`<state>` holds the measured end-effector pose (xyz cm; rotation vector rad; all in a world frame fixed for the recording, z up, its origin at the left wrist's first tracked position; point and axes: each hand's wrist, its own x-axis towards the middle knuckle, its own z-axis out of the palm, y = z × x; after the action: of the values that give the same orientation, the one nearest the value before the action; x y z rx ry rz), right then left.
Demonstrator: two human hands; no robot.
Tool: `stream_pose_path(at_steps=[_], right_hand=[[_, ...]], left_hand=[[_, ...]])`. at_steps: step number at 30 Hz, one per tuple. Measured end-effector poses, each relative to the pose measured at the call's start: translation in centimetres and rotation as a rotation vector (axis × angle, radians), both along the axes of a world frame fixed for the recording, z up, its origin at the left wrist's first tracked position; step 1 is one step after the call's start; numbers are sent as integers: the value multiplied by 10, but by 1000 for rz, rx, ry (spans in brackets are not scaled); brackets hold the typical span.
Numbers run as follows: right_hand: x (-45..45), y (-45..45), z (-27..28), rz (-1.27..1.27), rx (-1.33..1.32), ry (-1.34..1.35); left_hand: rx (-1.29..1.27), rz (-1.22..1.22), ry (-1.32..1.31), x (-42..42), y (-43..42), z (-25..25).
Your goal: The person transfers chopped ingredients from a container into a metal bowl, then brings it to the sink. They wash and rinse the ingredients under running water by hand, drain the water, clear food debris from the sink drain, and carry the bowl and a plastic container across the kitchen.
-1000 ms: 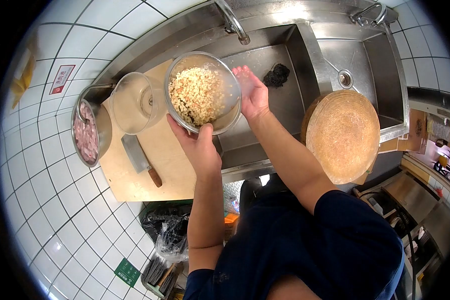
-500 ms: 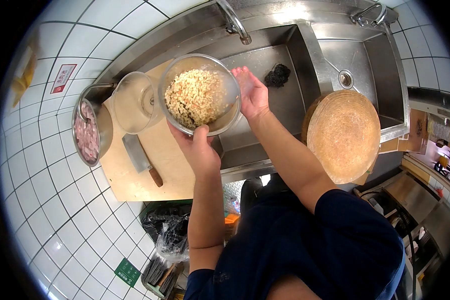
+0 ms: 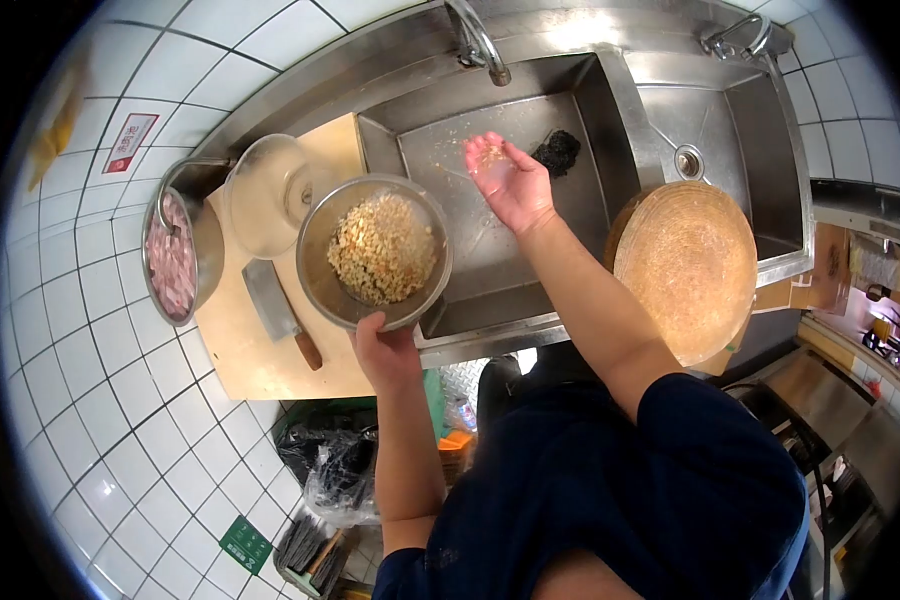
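Note:
My left hand (image 3: 385, 355) grips the near rim of a metal bowl (image 3: 316, 250), thumb on top of the edge. Inside the bowl lies a heap of pale chopped bits (image 3: 382, 250) that look like chopped garlic. The bowl is over the right part of the wooden board (image 3: 355, 365), by the sink's edge; whether it rests there I cannot tell. My right hand (image 3: 515, 185) is palm up over the left sink basin (image 3: 440, 150), fingers extended, a few small bits stuck to it. A cleaver (image 3: 270, 300) lies on the board left of the bowl.
A clear round container (image 3: 270, 225) stands on the board behind the cleaver. At the far left is a metal pot (image 3: 208, 255) of pink meat pieces (image 3: 173, 260). A dark scouring pad (image 3: 557, 152) lies in the basin under the faucet (image 3: 482, 45). A round chopping block (image 3: 685, 270) leans over the right basin's front.
The bowl has come down and toward me in my left hand. My right hand has parted from the bowl's right side and now faces palm up over the sink.

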<state>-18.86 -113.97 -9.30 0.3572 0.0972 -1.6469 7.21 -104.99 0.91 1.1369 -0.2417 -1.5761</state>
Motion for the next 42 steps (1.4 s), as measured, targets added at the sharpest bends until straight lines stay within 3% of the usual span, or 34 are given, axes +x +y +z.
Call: stream_pose_path(at_steps=[3,5,9,12,25,30,31,34,38,42], right_hand=[[-2,1,-11,131,89,103],[-1,2,-6,66,161,123],[9,8,7,168,264,232],[13,11,1,91,246,121],[58,36,9,166,192,271],[63,44,-38,181,144,106],[71,47,-36,157,232,142],[88,49,-42,116,420,237],[86,25,-56,215,379,326],[142,-7,-5,353,245,418]], left_hand=[[-3,-4,-45,41,25,-33],[-11,-42,-107,67,42,-51],[14,60,77,77,69,-31],[33,112,38,76,84,-12],[-12,225,171,148,159,-16],[55,256,80,190,194,-24],[55,285,-28,188,196,-5],[-54,344,43,202,209,13],[-111,429,111,194,217,-5],[-70,528,56,180,219,-5]])
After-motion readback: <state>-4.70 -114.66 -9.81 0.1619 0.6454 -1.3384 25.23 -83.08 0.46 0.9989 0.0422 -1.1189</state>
